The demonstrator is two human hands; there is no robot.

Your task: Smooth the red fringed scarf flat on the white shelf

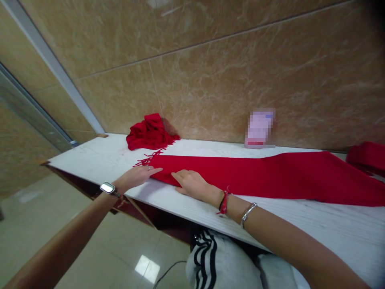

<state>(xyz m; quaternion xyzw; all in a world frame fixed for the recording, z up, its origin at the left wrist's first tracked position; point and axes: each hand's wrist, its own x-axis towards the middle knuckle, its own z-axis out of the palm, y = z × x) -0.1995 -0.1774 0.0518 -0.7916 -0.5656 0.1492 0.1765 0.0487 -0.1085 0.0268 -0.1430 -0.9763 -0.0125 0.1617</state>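
Note:
A long red scarf [255, 172] lies flat along the white tabletop, with fringe [147, 159] at its left end. My left hand [138, 176] rests on the near corner of that fringed end, its index finger stretched out over the cloth; the other fingers are partly hidden. Flat on the scarf, a little further right, is my right hand [191, 184] with its fingers extended and apart. Behind the fringed end sits a crumpled red cloth [150, 132] with fringe of its own.
A blurred pinkish packet [260, 128] leans against the tan marbled wall [210, 88]. More red fabric [367, 156] lies at the far right of the table [84, 160]. Under its front edge are open compartments. A dark cable [168, 269] runs across the tiled floor.

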